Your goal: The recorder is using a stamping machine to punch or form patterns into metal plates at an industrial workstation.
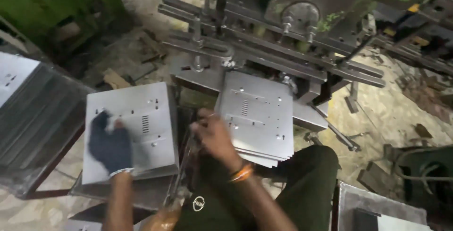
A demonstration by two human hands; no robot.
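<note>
On left stack: gloved left hand (111,147) flat on punched steel sheet (130,129); right hand (214,136) pinching sheet stack (258,118) edge.

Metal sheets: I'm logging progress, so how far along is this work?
Looks midway. A stack of punched sheets lies at the press, so some seem done. In hand: the gloved left hand rests on the top sheet of the left stack, and the bare right hand touches the stack at the press. Which stack is finished, and how many sheets remain, I cannot tell.

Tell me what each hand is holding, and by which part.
The gloved left hand lies flat on the left sheet stack. The right hand touches the near-left edge of the right sheet stack; grip unclear.
</note>
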